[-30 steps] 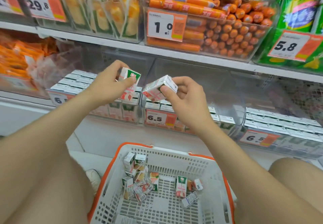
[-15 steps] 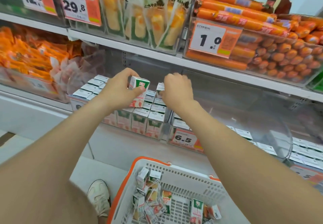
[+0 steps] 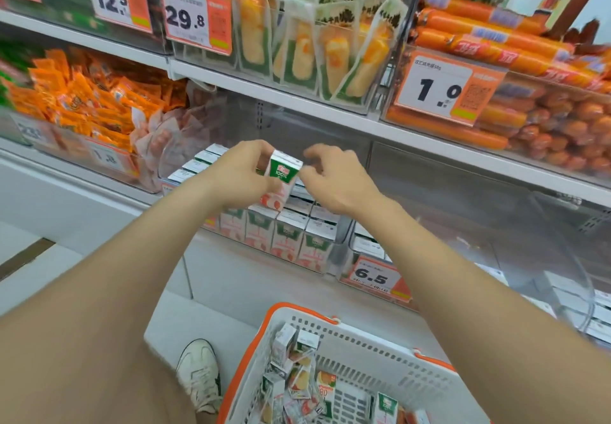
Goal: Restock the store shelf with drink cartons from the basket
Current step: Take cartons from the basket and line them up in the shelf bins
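Observation:
My left hand grips a small white-and-green drink carton upright, just above the rows of matching cartons in a clear shelf bin. My right hand hovers right beside that carton with its fingers curled and apart and nothing in them; it is slightly blurred. Below, a white basket with an orange rim holds several loose cartons lying jumbled at its left side.
A 6.5 price tag hangs on the neighbouring bin to the right. Orange snack packs fill the bin at left. The shelf above carries corn packs and sausages. My white shoe is left of the basket.
My right hand set its carton into the shelf bin and has come back empty beside the left hand. My left hand still holds its carton. The view shifted left and closer.

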`<state>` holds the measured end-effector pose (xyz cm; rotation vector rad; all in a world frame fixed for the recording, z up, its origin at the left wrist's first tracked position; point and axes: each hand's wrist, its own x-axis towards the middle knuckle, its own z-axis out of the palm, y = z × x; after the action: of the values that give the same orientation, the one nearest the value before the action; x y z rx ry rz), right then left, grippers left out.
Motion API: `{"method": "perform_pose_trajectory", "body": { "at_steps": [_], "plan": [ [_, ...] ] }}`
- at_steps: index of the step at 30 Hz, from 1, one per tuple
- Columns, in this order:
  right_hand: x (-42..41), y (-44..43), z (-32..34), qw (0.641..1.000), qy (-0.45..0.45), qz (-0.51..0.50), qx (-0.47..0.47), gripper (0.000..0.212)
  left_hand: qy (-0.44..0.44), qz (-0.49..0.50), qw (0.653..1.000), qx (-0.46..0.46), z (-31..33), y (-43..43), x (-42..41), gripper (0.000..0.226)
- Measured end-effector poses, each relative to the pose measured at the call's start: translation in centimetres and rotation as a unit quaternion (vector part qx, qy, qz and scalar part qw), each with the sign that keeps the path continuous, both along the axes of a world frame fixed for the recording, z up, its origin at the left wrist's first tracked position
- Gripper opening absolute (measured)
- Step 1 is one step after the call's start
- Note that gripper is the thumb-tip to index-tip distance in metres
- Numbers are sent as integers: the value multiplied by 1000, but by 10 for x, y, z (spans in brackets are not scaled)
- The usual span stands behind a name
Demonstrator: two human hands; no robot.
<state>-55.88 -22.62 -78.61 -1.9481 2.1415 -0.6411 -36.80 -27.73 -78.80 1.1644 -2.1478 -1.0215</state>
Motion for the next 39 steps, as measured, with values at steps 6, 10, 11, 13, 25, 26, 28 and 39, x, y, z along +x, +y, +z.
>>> {"method": "perform_pose_trajectory", "body": {
  "at_steps": [6,10,11,13,25,26,28,39],
  "plan": [
    [30,-18,-11,990,-107,76,-55,22,-41,-13,995,-86,-20,-21,26,39],
    [44,-59,-23,968,-199,-21,-151,26,-268,2,958,-99,-43,-35,43,95],
    [47,-70,-26,960,-221,-46,-166,27,-314,-7,945,-89,-47,-34,43,106],
    [54,-93,-30,955,-231,-72,-172,28,-361,-12,928,-93,-52,-31,42,114],
    [81,-201,-38,976,-97,-105,-163,28,-365,8,920,-139,-55,-32,31,99],
    [80,-203,-39,975,-118,-106,-153,27,-367,6,920,-136,-54,-33,31,99],
    [80,-203,-42,977,-166,-94,-99,27,-374,5,919,-128,-53,-33,31,101],
    [72,-175,-36,995,-46,63,66,47,-401,12,909,-112,-42,-19,23,101]
  ]
}}
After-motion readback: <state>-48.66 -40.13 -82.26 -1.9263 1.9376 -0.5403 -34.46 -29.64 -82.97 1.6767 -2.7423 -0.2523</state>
